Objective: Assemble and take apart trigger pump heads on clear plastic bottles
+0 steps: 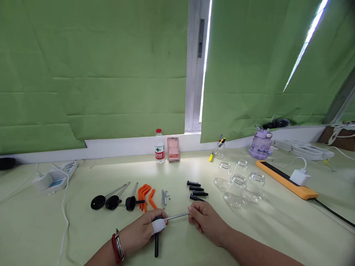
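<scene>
My left hand, with a white wrap on one finger, is closed around a black plastic part with a black arm pointing down toward me. A thin metal rod sticks out of this part to the right. My right hand pinches the rod's far end; anything small between those fingertips is hidden. Beyond my left hand lie three similar black round parts with metal rods, and several orange bent pieces. Metal pins with tiny bits lie between the hands. Several black pieces with springs lie beyond my right hand.
Several clear glass jars stand to the right, before an orange power strip. A water bottle, a small pinkish box and a purple bottle stand at the back. A white power strip with cables lies left.
</scene>
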{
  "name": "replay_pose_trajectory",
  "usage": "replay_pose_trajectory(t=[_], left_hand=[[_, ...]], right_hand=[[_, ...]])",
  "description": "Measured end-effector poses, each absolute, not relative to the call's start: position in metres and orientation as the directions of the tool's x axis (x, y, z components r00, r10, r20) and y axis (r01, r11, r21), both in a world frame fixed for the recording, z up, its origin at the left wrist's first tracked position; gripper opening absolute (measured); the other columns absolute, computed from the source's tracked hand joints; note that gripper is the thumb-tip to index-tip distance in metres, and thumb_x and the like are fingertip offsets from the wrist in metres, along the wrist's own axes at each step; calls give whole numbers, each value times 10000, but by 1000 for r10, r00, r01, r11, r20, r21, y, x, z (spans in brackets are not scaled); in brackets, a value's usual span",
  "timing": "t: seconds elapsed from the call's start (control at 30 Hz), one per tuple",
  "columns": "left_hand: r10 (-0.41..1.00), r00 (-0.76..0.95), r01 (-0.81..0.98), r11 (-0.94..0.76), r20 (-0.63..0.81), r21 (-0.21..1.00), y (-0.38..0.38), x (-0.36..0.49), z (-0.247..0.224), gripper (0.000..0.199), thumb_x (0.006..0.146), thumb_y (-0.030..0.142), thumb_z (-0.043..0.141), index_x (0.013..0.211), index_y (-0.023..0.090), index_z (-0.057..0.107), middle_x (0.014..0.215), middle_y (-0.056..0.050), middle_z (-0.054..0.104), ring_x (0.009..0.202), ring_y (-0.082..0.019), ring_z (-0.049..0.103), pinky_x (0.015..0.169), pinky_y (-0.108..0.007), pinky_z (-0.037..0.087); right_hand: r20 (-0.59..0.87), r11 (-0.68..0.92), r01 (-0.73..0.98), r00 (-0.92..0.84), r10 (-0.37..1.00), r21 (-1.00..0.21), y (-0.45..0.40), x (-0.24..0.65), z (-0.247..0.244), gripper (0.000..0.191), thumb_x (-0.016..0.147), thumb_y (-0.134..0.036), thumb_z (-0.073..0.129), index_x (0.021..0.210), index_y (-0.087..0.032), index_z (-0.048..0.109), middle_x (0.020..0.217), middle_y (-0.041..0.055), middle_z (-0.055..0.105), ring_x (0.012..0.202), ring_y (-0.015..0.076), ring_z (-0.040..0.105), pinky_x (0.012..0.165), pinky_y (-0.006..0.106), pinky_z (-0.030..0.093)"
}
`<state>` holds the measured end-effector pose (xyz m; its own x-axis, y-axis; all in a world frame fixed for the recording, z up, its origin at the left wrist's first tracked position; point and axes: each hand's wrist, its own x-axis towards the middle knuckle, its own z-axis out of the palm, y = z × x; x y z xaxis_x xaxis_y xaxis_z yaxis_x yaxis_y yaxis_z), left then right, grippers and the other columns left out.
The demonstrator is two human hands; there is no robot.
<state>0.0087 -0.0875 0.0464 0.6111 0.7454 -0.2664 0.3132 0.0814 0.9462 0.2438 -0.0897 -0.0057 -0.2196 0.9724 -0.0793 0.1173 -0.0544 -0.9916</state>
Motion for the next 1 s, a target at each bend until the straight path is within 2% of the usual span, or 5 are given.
replay_pose_trajectory(t=[0.3, 0.5, 0.73, 0.9, 1.0], left_hand=[[747, 601, 340, 81, -283, 937, -89, 10, 50, 430, 776, 609, 497, 841, 184, 500, 604, 69, 316, 506, -81, 219, 455, -233, 145], [736, 609, 303, 129, -296, 944, -87, 8, 45, 414, 788, 592, 497, 862, 185, 490, 616, 67, 343, 498, -74, 213, 441, -228, 131], [743, 582, 355, 132, -329, 925, -87, 9, 49, 421, 792, 606, 471, 878, 195, 476, 591, 77, 338, 443, -67, 193, 408, -233, 104], [741, 590, 370, 104, -320, 923, -88, 9, 49, 442, 786, 625, 454, 878, 193, 474, 605, 73, 357, 459, -70, 197, 426, -230, 116], [748, 609, 380, 17, -264, 925, -87, 9, 48, 429, 794, 605, 457, 851, 182, 491, 613, 67, 355, 504, -83, 231, 456, -222, 167]], right_hand=[[-55, -10, 175, -256, 965, -985, -92, 244, -4, 443, 859, -540, 436, 622, -175, 523, 499, -41, 445, 425, 72, 327, 415, 199, 265], [-90, -47, 171, -250, 964, -984, -93, 241, 2, 462, 848, -568, 433, 618, -177, 521, 473, -49, 416, 419, 74, 333, 413, 202, 282], [-62, -51, 51, -247, 967, -997, -95, 239, 3, 350, 804, -548, 521, 771, -204, 470, 661, -39, 553, 460, 62, 375, 409, 179, 290], [-60, -40, 84, -249, 967, -996, -95, 240, 2, 335, 807, -516, 530, 733, -196, 461, 639, -33, 557, 455, 62, 373, 413, 185, 288], [-73, -50, 105, -230, 971, -993, -95, 239, 3, 334, 802, -512, 538, 714, -201, 453, 618, -33, 555, 445, 66, 370, 409, 190, 273]])
